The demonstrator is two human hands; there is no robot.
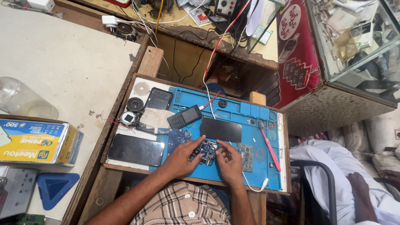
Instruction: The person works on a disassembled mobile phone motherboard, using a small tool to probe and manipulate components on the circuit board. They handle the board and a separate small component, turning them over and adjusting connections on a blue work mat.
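Left hand (182, 156), palm down on blue work mat (233, 121), fingers spread, fingertips pressing left edge of small circuit board (206, 151). Right hand (228, 160), fingers curled, thumb and forefinger pinching right edge of same board. Board thus held between both hands, flat on mat, near mat's front edge and directly ahead of checked shirt. Second circuit board (246, 156), just right of right hand, lying flat. Dark phone screen panel (221, 129), just beyond held board. Small keypad phone (184, 116), farther back, angled. Black smartphone (136, 149), left of left hand, off mat on white tray surface. Pink-handled tool (268, 146), well right of right hand, lying diagonally. White cable (250, 185), curving past right wrist.
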